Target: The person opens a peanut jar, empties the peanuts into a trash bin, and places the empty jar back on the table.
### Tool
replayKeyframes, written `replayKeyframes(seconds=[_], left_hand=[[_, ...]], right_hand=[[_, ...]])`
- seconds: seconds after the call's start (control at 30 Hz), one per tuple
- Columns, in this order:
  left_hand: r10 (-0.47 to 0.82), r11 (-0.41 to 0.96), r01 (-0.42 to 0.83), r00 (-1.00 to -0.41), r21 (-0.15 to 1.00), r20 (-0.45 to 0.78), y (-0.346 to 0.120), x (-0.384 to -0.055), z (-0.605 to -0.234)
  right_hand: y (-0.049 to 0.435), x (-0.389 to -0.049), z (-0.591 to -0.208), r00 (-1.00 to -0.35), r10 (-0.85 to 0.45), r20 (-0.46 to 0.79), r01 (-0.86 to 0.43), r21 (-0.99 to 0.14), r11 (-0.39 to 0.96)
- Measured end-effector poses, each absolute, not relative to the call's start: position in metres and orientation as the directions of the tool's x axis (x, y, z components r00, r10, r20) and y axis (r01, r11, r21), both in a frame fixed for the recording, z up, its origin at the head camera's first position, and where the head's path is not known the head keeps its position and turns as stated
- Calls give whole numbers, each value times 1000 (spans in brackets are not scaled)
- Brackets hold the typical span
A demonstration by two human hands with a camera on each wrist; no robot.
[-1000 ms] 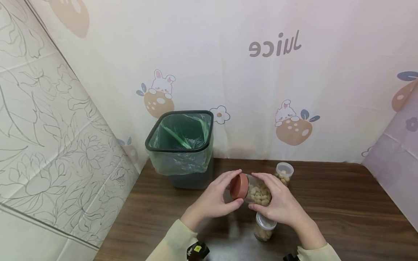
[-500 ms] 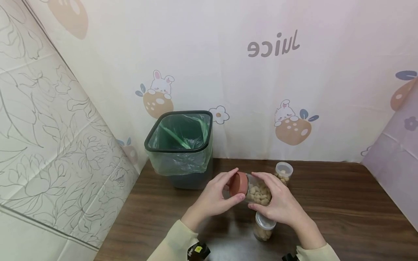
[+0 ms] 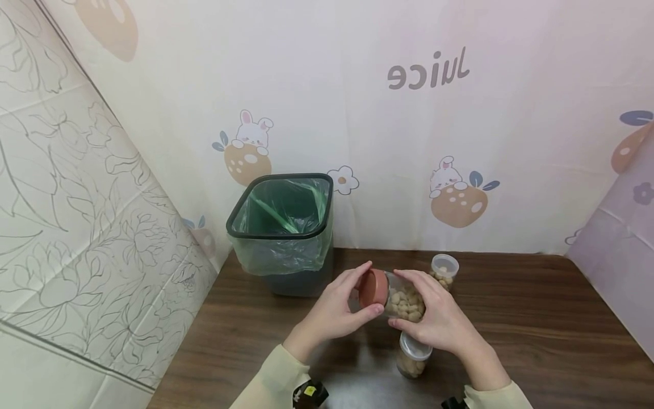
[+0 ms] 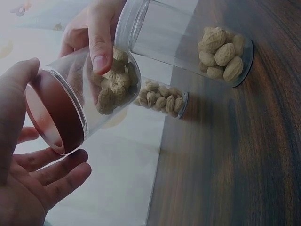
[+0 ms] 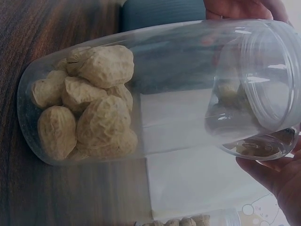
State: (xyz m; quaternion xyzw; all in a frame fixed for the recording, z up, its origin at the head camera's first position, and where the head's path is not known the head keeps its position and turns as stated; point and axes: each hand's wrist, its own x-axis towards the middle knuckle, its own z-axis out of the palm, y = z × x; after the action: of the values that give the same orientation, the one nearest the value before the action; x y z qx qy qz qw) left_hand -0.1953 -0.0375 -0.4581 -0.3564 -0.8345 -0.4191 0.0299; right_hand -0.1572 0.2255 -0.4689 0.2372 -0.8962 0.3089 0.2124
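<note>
Both hands hold a clear jar [image 3: 406, 301] of peanuts off the table, tipped so its reddish-brown lid [image 3: 373, 288] points left. My left hand [image 3: 332, 311] grips the lid between thumb and fingers. Around the jar's base end curls my right hand [image 3: 436, 311]; its thumb presses the clear side in the left wrist view. Just below, a second jar [image 3: 413, 358] of peanuts stands on the table, large in the right wrist view [image 5: 178, 61]. Behind the right hand stands a third peanut jar [image 3: 445, 267], partly hidden. Whether these two have lids, I cannot tell.
A dark bin [image 3: 301, 278] with a green plastic liner stands at the back left of the brown wooden table [image 3: 531, 318]. A printed cloth [image 3: 357, 113] hangs along the table's back edge.
The fingers of my left hand have shifted slightly upward around the lid, and the lid is tilted a little differently. My right hand stays in place on the jar.
</note>
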Motion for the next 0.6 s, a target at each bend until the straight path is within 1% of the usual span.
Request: replayKeyframes(seconds=[0.27,0.43,0.6], left_hand=[[596,376,659,-710,652,374,-43,-198,-459],[620,328,667,-686,669,380,-48,-201,-459],[648,285,703,-642,652,409,-52,-205,-460]], right_hand=[[224,-158,-469,-799,-291,526,-552,-450,702],[223,-159,-469,-802,-285,525,-546,-448,708],[222,-160,-469,-805,-283,522,-541,-447,713]])
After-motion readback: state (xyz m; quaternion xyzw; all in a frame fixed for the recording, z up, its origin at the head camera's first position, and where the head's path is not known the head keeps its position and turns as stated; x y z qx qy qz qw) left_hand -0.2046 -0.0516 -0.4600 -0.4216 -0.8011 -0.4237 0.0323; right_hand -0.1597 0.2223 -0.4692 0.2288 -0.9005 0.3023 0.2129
